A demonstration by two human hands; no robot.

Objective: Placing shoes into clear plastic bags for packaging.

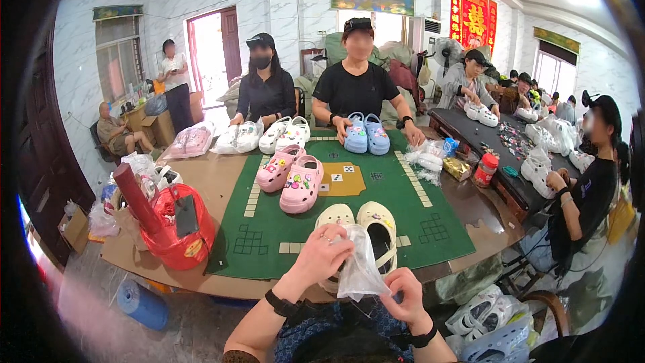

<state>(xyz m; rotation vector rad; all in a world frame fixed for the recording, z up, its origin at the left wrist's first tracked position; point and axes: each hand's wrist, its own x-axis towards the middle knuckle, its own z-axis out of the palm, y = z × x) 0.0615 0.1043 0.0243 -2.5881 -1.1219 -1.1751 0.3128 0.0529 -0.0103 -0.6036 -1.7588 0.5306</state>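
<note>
A clear plastic bag (359, 263) hangs between my two hands, just above the table's near edge. My left hand (321, 253) has its fingers closed on the upper part of the bag. With thumb and finger, my right hand (407, 297) pinches the bag's lower right corner. Directly behind the bag stands a pair of cream clogs (377, 218) with small charms on the toes; my left hand and the bag hide part of them. Farther off, left of centre, sits a pair of pink clogs (300, 191) with colourful charms.
A green mat (269, 263) covers the table's middle. At the left stands a red plastic bag (195, 250) with a phone on it. Across the table, a person touches blue clogs (366, 134); white clogs (293, 133) stand beside them. A red-lidded jar (485, 169) stands right.
</note>
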